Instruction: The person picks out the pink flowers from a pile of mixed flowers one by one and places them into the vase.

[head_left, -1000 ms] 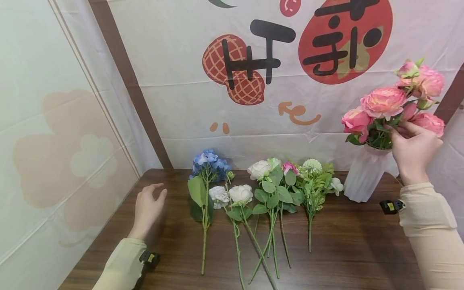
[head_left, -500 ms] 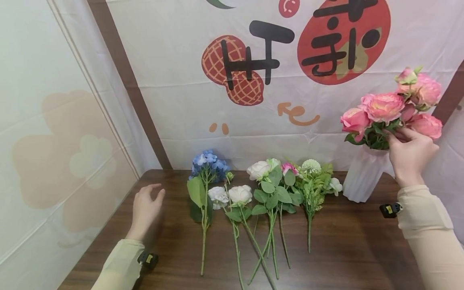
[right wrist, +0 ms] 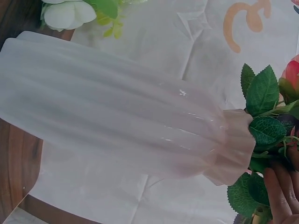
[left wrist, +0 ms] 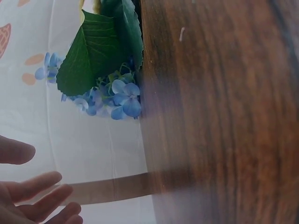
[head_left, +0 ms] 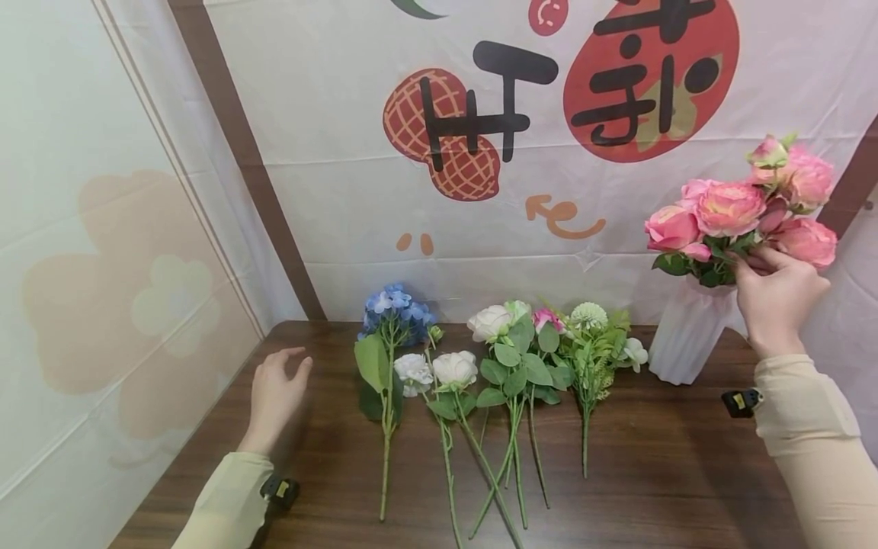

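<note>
At the right back stands a white fluted vase (head_left: 688, 335), narrowing to a pale pink ruffled mouth. Several pink peonies (head_left: 730, 207) with green leaves rise from it. My right hand (head_left: 783, 301) pinches a peony stem just above the mouth, among the leaves; its fingertips are partly hidden there. In the right wrist view the vase (right wrist: 117, 105) fills the middle, with my fingers (right wrist: 278, 193) by the leaves. My left hand (head_left: 277, 393) holds nothing, fingers loosely bent, left of a blue hydrangea (head_left: 398, 309). The left wrist view shows that hydrangea (left wrist: 124, 98) beyond the fingers.
Across the brown wooden table (head_left: 329, 473) lie white roses (head_left: 456, 370) with crossing stems, a small white flower (head_left: 414, 372), a pink bloom (head_left: 549, 318) and a green sprig (head_left: 591, 366) with a pale round head. A printed white cloth (head_left: 329, 213) hangs behind.
The pink peonies have sunk lower toward the vase mouth, my right hand moving slightly down and left with them. My left hand has barely shifted.
</note>
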{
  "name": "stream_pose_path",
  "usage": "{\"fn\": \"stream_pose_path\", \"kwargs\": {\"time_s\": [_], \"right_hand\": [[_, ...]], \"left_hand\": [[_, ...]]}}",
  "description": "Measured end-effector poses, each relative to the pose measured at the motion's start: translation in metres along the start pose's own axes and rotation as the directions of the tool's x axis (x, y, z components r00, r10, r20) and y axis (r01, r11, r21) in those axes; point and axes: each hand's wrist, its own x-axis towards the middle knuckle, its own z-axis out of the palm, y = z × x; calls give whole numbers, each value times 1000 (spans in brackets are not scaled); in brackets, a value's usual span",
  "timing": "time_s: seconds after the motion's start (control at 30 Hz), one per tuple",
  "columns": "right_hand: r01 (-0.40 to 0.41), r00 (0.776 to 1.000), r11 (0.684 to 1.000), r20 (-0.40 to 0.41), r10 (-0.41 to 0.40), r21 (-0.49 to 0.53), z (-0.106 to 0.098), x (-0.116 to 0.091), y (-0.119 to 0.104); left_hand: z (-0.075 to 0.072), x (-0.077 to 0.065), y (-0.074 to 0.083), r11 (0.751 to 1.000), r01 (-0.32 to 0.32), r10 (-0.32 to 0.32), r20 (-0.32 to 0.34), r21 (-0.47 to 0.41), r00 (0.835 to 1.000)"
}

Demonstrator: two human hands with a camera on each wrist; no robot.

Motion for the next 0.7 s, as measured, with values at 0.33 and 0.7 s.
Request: {"fn": "stream_pose_path", "kwargs": {"time_s": [0.33, 0.7], "right_hand": [[31, 999, 1000, -15, -31, 3, -1, -5, 4], [-28, 1000, 999, 0, 29, 22, 0, -9, 4]], "left_hand": [[0, 0, 0, 1000, 4, -4, 0, -7, 1000], [-1, -1, 1, 1000, -9, 9, -1, -7, 1000]]}}
